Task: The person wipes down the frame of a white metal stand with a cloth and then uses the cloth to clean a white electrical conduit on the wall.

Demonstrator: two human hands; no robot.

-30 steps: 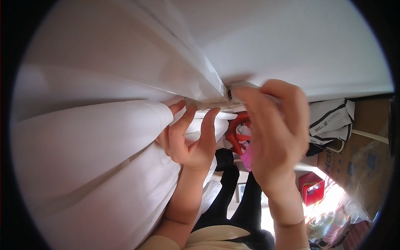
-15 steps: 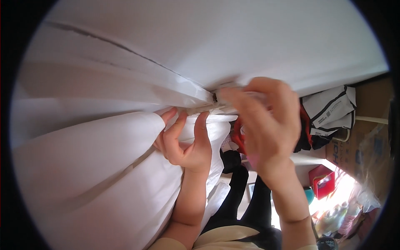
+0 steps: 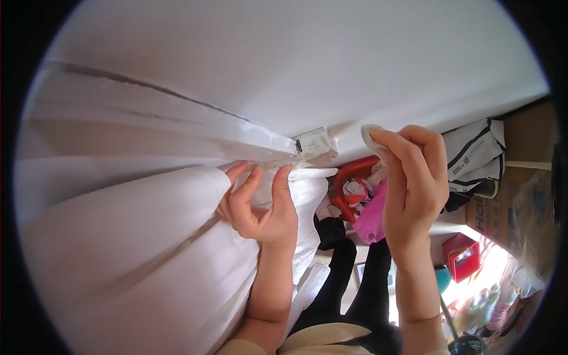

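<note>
A long white rail (image 3: 201, 121) runs along a white surface and ends at a small, boxy off-white end piece (image 3: 320, 146) with a dark gap beside it. Below hangs a white curtain (image 3: 136, 236). My left hand (image 3: 260, 207) is raised at the curtain's top, thumb and fingers curled against a pale strip under the rail's end. The exact hold is partly hidden. Apart from the rail, to its right, my right hand (image 3: 414, 177) pinches a small whitish, translucent flat piece (image 3: 371, 136) between thumb and fingers.
Below are a red basin (image 3: 340, 192) with cloth, a pink bag (image 3: 371, 216) and my dark-clad legs. On the right are white packages (image 3: 476, 151), a cardboard box (image 3: 506, 207), a red container (image 3: 461, 258) and a round black mesh item (image 3: 467, 344).
My right hand has moved away from the rail's end to the right with the whitish piece, uncovering the boxy end piece and the red basin. The left hand stays nearly in place.
</note>
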